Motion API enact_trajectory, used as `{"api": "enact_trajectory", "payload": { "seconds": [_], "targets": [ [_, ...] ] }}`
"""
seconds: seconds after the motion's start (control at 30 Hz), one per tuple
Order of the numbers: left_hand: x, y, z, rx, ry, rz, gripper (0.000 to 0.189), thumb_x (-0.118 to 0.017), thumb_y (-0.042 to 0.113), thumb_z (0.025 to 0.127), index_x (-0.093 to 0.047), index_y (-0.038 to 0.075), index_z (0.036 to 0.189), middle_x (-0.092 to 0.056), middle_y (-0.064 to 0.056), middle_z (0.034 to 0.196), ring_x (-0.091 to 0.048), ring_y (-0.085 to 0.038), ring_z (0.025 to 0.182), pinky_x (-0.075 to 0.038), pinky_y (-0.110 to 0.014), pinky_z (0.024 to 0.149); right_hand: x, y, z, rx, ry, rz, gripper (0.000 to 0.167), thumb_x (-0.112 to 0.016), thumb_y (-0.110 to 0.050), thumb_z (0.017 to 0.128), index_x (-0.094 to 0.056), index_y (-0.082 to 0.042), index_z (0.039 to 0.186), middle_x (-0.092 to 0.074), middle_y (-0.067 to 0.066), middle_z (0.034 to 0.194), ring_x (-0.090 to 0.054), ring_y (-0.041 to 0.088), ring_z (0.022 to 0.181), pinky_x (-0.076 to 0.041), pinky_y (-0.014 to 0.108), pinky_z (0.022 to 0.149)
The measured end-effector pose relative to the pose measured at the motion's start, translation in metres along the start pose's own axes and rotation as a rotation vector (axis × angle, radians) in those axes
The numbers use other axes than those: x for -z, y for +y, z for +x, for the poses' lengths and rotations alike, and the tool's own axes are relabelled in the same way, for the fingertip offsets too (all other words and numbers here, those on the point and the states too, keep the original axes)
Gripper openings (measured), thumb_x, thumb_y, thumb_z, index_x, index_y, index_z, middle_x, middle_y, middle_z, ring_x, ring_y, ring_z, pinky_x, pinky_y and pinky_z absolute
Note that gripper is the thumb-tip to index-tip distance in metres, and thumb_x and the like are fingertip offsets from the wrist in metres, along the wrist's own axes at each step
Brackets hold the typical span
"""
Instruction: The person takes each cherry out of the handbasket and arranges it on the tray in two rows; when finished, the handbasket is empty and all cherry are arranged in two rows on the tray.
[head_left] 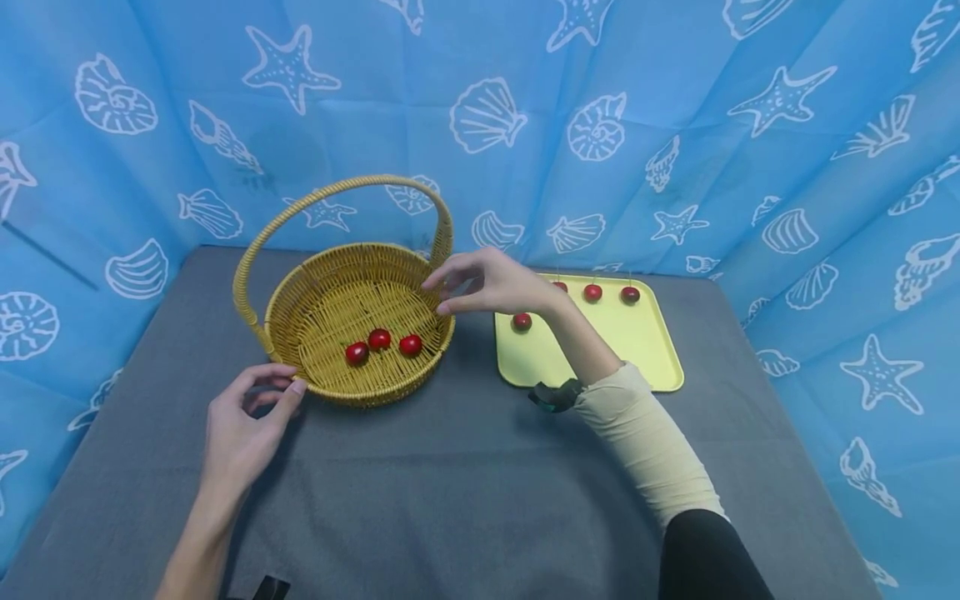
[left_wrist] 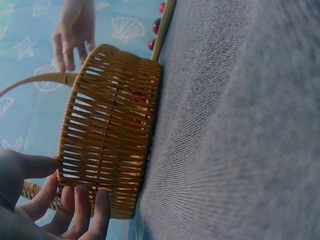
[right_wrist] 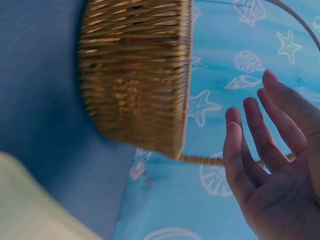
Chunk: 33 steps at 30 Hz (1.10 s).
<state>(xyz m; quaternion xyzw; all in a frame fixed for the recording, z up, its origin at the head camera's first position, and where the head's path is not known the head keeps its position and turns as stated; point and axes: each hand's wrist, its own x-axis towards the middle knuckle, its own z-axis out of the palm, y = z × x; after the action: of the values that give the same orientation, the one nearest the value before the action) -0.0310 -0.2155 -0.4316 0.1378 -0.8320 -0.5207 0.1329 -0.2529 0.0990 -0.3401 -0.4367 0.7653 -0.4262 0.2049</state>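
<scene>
A yellow wicker basket (head_left: 352, 392) with a tall arched handle stands on the left of the table. Three red cherries (head_left: 379, 338) lie inside it. My left hand (head_left: 247, 421) pinches the basket's near left rim between thumb and fingers. In the left wrist view, its fingertips (left_wrist: 80, 197) lie against the woven side. My right hand (head_left: 487, 283) hovers over the right rim beside the handle's base, fingers loosely bent and holding nothing. The right wrist view shows that hand's palm and spread fingers (right_wrist: 260, 135) apart from the basket wall.
A pale yellow tray (head_left: 630, 350) lies right of the basket, partly hidden under my right forearm. Several cherries (head_left: 592, 292) are on it, mostly along the far edge. Grey cloth (head_left: 465, 500) covers the table. A blue curtain (head_left: 525, 192) with shell prints hangs behind and at both sides.
</scene>
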Motion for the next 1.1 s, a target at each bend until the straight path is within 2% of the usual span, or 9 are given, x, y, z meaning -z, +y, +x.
{"api": "enact_trajectory", "payload": {
  "seconds": [0.07, 0.17, 0.33, 0.53, 0.6, 0.7, 0.83, 0.93, 1.1],
  "targets": [
    [0.000, 0.000, 0.000, -0.002, -0.004, -0.004, 0.030, -0.078, 0.026, 0.103, -0.073, 0.010, 0.128, -0.066, 0.018, 0.107, -0.069, 0.006, 0.086, -0.060, -0.012, 0.071, -0.001, -0.005, 0.011, 0.008, -0.036, -0.021, 0.034, -0.085, -0.011, 0.094, -0.079, -0.009, 0.128, -0.080, 0.007, 0.124, -0.077, 0.021, 0.108, -0.067, 0.039, 0.097],
    [0.000, 0.000, 0.000, 0.001, -0.008, -0.012, 0.031, -0.078, 0.026, 0.103, -0.072, 0.009, 0.128, -0.067, 0.018, 0.107, -0.070, 0.005, 0.086, -0.060, -0.012, 0.071, -0.003, -0.012, 0.029, 0.020, -0.098, -0.022, 0.033, -0.085, -0.011, 0.095, -0.078, -0.007, 0.128, -0.081, 0.008, 0.121, -0.078, 0.021, 0.105, -0.066, 0.039, 0.097],
    [0.001, 0.001, -0.001, 0.005, -0.007, -0.001, 0.031, -0.078, 0.027, 0.103, -0.072, 0.010, 0.128, -0.067, 0.019, 0.107, -0.070, 0.006, 0.086, -0.058, -0.010, 0.074, -0.010, -0.019, 0.058, 0.022, -0.178, -0.005, 0.032, -0.083, -0.011, 0.097, -0.078, -0.006, 0.128, -0.080, 0.009, 0.126, -0.077, 0.026, 0.113, -0.064, 0.037, 0.102],
    [0.001, 0.001, -0.001, -0.002, 0.000, 0.010, 0.029, -0.078, 0.027, 0.103, -0.073, 0.011, 0.127, -0.067, 0.018, 0.106, -0.070, 0.006, 0.085, -0.056, -0.009, 0.076, -0.022, -0.021, 0.086, 0.019, -0.224, -0.049, 0.033, -0.082, -0.015, 0.098, -0.077, -0.008, 0.130, -0.079, 0.007, 0.130, -0.074, 0.022, 0.121, -0.061, 0.030, 0.107],
    [0.001, 0.002, -0.001, -0.003, 0.001, 0.012, 0.030, -0.078, 0.027, 0.103, -0.073, 0.011, 0.127, -0.067, 0.018, 0.106, -0.069, 0.006, 0.086, -0.056, -0.009, 0.076, -0.026, -0.020, 0.094, 0.004, -0.237, -0.061, 0.034, -0.082, -0.018, 0.099, -0.077, -0.009, 0.131, -0.079, 0.006, 0.130, -0.073, 0.020, 0.123, -0.060, 0.028, 0.107],
    [0.001, 0.003, -0.001, 0.002, 0.005, 0.017, 0.029, -0.078, 0.026, 0.103, -0.073, 0.010, 0.126, -0.067, 0.016, 0.107, -0.069, 0.006, 0.086, -0.056, -0.009, 0.075, -0.032, -0.017, 0.104, -0.028, -0.254, -0.035, 0.036, -0.082, -0.018, 0.099, -0.076, -0.008, 0.133, -0.078, 0.008, 0.131, -0.074, 0.020, 0.121, -0.064, 0.033, 0.102],
    [0.000, 0.003, -0.001, 0.000, 0.009, 0.023, 0.029, -0.078, 0.026, 0.103, -0.073, 0.009, 0.125, -0.067, 0.015, 0.107, -0.068, 0.006, 0.087, -0.056, -0.009, 0.076, -0.039, -0.013, 0.117, -0.088, -0.274, 0.054, 0.037, -0.080, -0.015, 0.100, -0.074, -0.004, 0.134, -0.074, 0.018, 0.136, -0.075, 0.025, 0.116, -0.065, 0.051, 0.100],
    [0.000, 0.002, 0.000, -0.011, 0.008, 0.016, 0.029, -0.077, 0.026, 0.103, -0.073, 0.007, 0.125, -0.067, 0.016, 0.106, -0.068, 0.006, 0.087, -0.057, -0.009, 0.075, -0.044, -0.011, 0.126, -0.128, -0.278, 0.105, 0.035, -0.079, -0.014, 0.101, -0.075, -0.004, 0.134, -0.072, 0.021, 0.138, -0.074, 0.025, 0.117, -0.062, 0.057, 0.105],
    [0.000, 0.001, 0.000, -0.016, 0.007, 0.013, 0.030, -0.077, 0.026, 0.103, -0.073, 0.006, 0.126, -0.067, 0.017, 0.106, -0.069, 0.006, 0.086, -0.058, -0.010, 0.074, -0.053, -0.008, 0.137, -0.177, -0.286, 0.088, 0.036, -0.079, -0.019, 0.102, -0.075, -0.007, 0.136, -0.074, 0.014, 0.139, -0.074, 0.019, 0.119, -0.065, 0.045, 0.104]
  ]
}}
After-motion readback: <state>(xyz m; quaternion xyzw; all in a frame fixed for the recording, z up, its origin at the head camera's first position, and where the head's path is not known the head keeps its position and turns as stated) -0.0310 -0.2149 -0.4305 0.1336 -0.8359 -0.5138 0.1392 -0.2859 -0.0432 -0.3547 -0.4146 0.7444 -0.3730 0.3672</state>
